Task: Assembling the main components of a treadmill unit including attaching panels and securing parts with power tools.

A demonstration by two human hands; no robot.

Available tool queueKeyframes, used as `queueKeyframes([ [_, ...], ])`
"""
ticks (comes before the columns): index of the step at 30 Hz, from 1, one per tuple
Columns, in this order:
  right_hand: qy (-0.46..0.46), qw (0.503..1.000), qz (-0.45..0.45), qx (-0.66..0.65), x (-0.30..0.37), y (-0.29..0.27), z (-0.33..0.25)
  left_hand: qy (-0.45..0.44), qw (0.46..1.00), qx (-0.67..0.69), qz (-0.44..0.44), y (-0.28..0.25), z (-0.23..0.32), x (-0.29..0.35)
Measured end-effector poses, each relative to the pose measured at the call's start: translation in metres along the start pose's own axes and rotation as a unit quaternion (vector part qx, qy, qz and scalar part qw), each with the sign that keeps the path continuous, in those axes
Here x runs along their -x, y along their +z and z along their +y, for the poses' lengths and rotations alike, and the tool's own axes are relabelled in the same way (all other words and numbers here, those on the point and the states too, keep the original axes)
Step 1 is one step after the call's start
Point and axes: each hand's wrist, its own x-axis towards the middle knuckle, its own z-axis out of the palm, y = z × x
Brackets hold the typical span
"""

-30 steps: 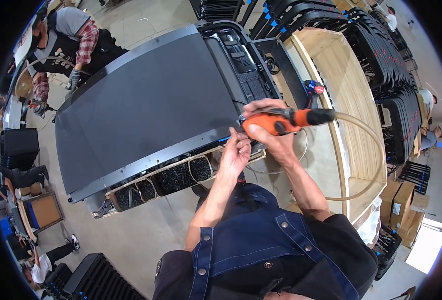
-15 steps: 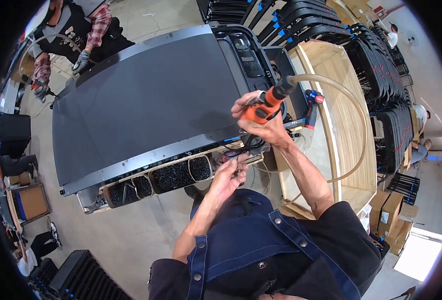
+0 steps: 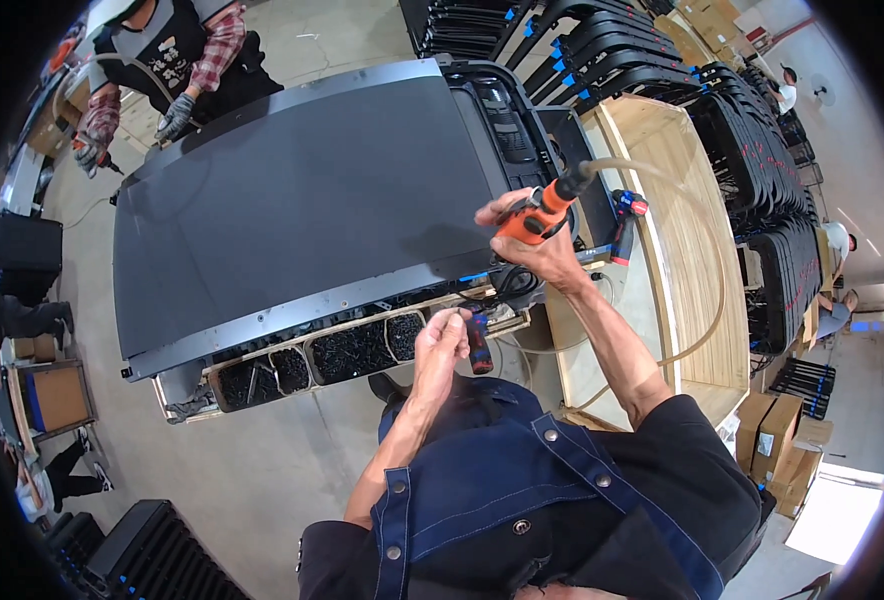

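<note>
Orange driver [image 3: 528,222], black at one end, trails a translucent hose [image 3: 630,164]

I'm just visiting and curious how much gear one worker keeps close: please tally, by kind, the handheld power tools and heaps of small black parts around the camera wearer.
Orange-and-black handheld power tool, in the right hand: 1
Dark handheld power tools with red trim, one beside the left hand, one farther right: 2
Heaps of small black parts: 4
Total: 7
</note>
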Motion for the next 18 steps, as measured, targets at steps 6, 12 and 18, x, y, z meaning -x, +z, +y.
queueKeyframes([
  [6,-0.002,0.982,0.074,-0.175,0.017,0.001,-0.012,-0.001,0.994,0.108,0.018,-0.023,0.004,0.005],
  [12,-0.018,0.93,0.105,-0.353,0.049,0.022,-0.02,-0.04,0.958,0.279,0.047,-0.021,0.003,0.008],
  [18,-0.017,0.917,0.141,-0.374,0.058,0.041,-0.007,-0.049,0.93,0.359,0.064,-0.019,0.008,0.015],
])
